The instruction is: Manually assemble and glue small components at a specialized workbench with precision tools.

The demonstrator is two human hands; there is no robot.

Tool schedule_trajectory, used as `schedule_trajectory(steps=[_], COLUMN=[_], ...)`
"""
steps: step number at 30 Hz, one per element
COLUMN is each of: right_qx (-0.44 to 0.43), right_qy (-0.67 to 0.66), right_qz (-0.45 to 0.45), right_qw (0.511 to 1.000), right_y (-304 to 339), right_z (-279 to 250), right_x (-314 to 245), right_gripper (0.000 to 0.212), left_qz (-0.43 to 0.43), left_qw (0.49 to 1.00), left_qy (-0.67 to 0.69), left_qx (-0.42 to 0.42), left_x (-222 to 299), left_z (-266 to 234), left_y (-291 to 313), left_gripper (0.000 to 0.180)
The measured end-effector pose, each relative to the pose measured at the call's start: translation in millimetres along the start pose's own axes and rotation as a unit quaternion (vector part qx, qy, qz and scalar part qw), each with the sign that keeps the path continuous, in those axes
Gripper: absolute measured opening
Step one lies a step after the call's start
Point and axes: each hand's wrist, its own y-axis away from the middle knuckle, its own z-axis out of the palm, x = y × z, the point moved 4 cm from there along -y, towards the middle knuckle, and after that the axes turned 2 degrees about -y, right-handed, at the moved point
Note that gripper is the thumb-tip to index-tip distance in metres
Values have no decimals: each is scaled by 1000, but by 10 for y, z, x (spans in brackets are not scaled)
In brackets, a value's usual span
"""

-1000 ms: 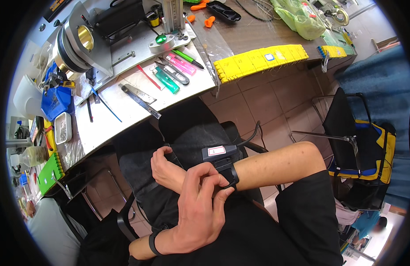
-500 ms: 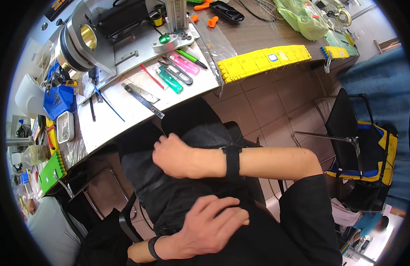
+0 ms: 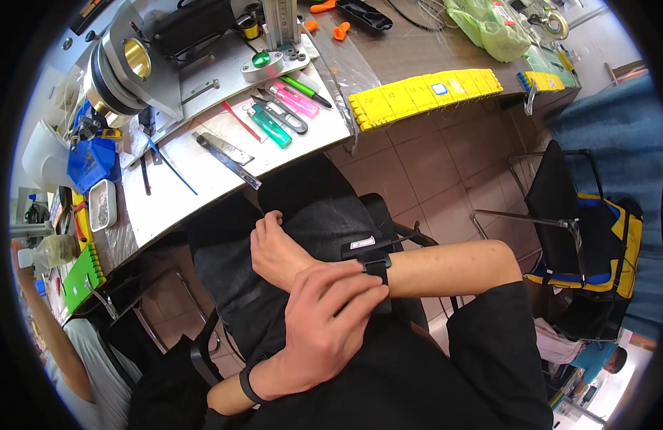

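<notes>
We see one black strap (image 3: 378, 273) wrapped around the right forearm (image 3: 449, 270), near the wrist. At the far edge of the forearm, it carries a small black box (image 3: 368, 250) with a white label (image 3: 363, 243). The near part of this strap is partly hidden from us.

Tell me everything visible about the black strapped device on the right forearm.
The black device looks like plastic: a slim box bearing a small pale label, with a dark strap and buckle beside it. It sits across the right forearm near the wrist, its box at the forearm's far edge. The left hand partly covers the strap area; whether its fingers press there is unclear.
</notes>
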Motion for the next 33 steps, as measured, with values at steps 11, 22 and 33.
schedule_trajectory(steps=[11, 22, 33], right_qx=[-59, -84, 321], right_qy=[-583, -958, -567], right_qz=[10, 94, 8], right_qw=[810, 259, 758], right_y=[-195, -179, -121], right_z=[-74, -375, -502], right_x=[584, 639, 740], right_gripper=[25, 25, 13], left_qz=[180, 37, -23], left_qw=[983, 998, 993], left_qy=[-47, -9, 38], left_qx=[4, -46, -113], left_x=[449, -30, -108], left_z=[-212, -48, 24], left_y=[189, 247, 250], left_gripper=[18, 40, 35])
